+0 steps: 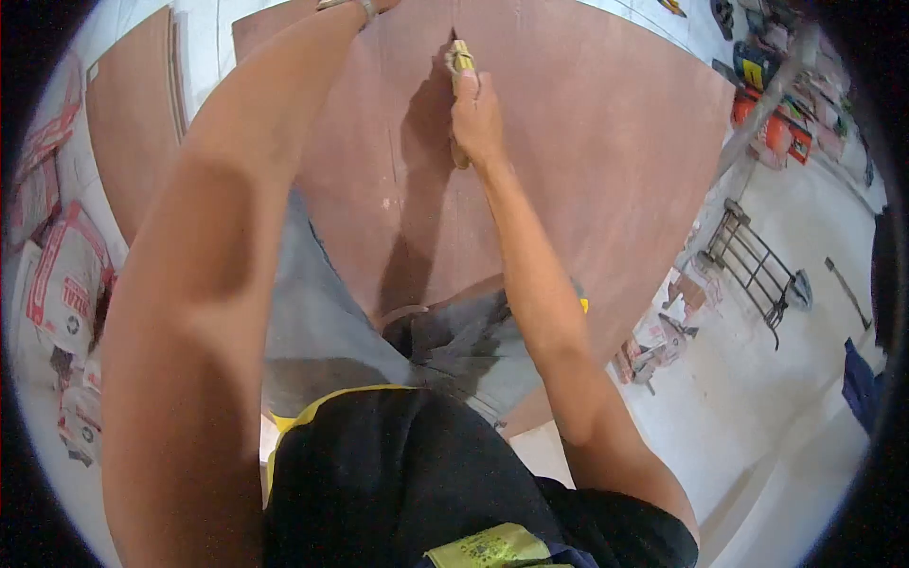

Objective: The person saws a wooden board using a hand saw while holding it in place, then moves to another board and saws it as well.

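Gripping the yellow tool [462, 59], our right hand [476, 118] is clenched around its body, near the middle of the reddish board's far edge. Its long axis runs lengthwise away from us, dark tip toward that edge. Our left hand [383, 5], left of it at the same edge, is cut off by the frame; its grip we cannot tell. We note the board [606, 161] smooth, lightly scuffed; bags [71, 279] lie left, a metal hand truck [753, 251] right.
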Action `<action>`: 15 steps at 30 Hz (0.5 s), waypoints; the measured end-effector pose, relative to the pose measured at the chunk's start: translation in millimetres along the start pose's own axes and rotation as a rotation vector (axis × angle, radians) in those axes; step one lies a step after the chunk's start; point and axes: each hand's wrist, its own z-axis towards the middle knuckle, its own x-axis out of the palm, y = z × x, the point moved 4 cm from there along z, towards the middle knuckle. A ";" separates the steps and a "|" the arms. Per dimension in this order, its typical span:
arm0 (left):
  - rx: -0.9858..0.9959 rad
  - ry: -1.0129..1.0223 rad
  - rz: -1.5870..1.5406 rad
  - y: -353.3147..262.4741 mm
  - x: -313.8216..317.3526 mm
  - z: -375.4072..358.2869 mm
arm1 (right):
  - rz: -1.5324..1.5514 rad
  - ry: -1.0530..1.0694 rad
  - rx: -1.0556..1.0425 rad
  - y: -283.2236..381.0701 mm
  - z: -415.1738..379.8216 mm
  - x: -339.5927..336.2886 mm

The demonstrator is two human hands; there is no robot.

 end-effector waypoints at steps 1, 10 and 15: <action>0.001 -0.008 0.001 -0.6 -0.7 2.3 | 0.021 0.013 0.031 0.8 3.0 -2.3; 0.044 0.086 0.085 -6.5 -7.2 1.5 | -0.137 0.049 0.152 26.4 -202.0 -89.3; 0.010 0.096 0.025 -2.5 -8.5 -9.8 | -0.039 0.011 -0.062 17.7 -197.4 -81.5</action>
